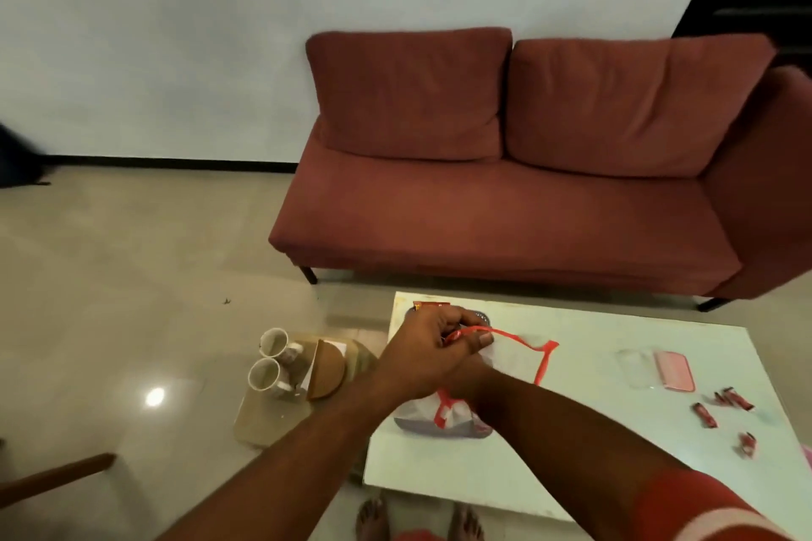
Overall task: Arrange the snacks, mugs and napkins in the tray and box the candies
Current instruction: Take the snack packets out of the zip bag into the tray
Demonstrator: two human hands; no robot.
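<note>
The step in hand looks like opening the white plastic carrier bag with red handles point(505, 360), which lies on the pale green desk point(571, 430) and seems to hold the snacks; a red packet point(433, 306) peeks out past the knuckles at the bag's far end. The left hand point(428, 354) is clenched on one red handle loop point(472, 329), the fingers point(483, 339) curled around it with the thumb pressed against the strap, so the loop runs out of the fist toward the right. The right hand is tucked under the left wrist, and whether it is gripping anything cannot be told; only its forearm point(571, 422) shows clearly.

The next move probably calls for pulling the handles apart and widening the mouth, so that the packets can be lifted out without tearing the thin plastic.

The beige rectangular tray point(268, 417) sits on the floor left of the desk, well apart from the bag, with two white mugs point(269, 358) and a round wooden piece point(327, 369) on it. Small dark red wrapped candies point(725, 402) lie scattered near the desk's right edge, beside a clear lidded box point(635, 367) and a pink flat object point(674, 371)
</note>
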